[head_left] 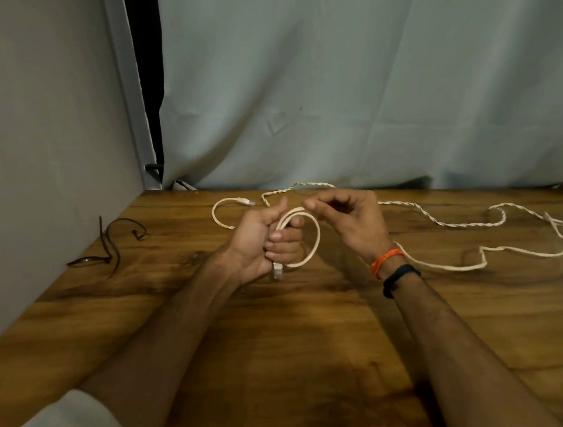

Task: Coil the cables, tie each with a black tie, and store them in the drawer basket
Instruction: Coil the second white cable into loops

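A long white cable point(445, 267) snakes across the wooden table point(296, 334) from my hands toward the right edge. My left hand point(263, 246) is closed around a loop of this cable point(315, 240), and a plug end point(277, 271) hangs below the fist. Just to the right, my right hand point(344, 219) pinches the cable near the top of the loop. A second white cable with a twisted stretch point(456, 224) lies behind the hands, its plug point(245, 201) at the left. Black ties point(110, 242) lie on the table at the left.
A grey wall panel point(43, 124) closes off the left side. A pale curtain point(369, 85) hangs behind the table's far edge. My right wrist carries an orange thread band and a black band point(400, 278). No drawer basket is in view.
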